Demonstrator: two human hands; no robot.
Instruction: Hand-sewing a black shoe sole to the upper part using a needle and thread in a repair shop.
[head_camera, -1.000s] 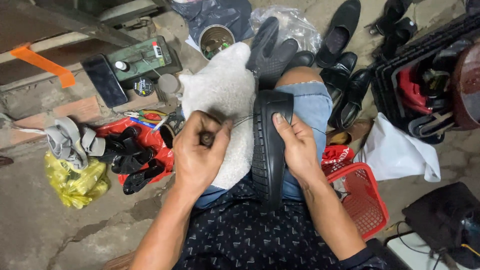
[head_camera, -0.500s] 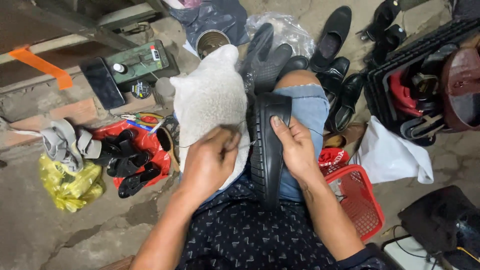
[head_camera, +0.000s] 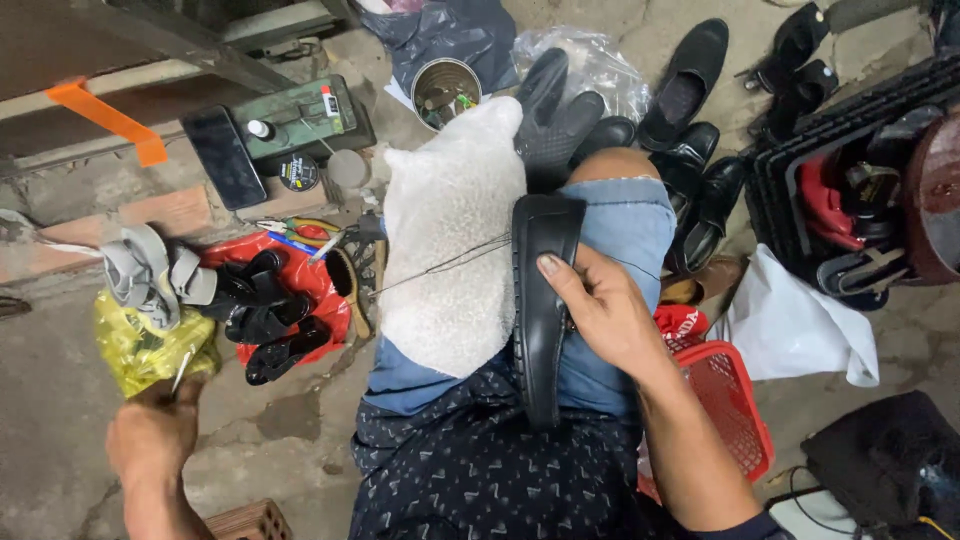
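A black shoe (head_camera: 540, 310) is gripped on edge by the right hand (head_camera: 600, 310); a needle (head_camera: 180, 372) is pinched in the closed left hand (head_camera: 150, 440), thread (head_camera: 440, 265) running between.

Premises present as an informal shoe-repair workshop on a bare concrete floor (head_camera: 60, 440). Beyond the right hand (head_camera: 600, 310), which steadies a black shoe (head_camera: 540, 300), stand black dress shoes (head_camera: 690, 90); sandals (head_camera: 260, 310) and a tin of tools (head_camera: 445, 92) lie toward the left hand (head_camera: 150, 440).

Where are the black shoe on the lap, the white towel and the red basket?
black shoe (head_camera: 541, 320): head view, on its sole's middle.
white towel (head_camera: 450, 230): head view, on its centre.
red basket (head_camera: 735, 405): head view, on its mesh wall.
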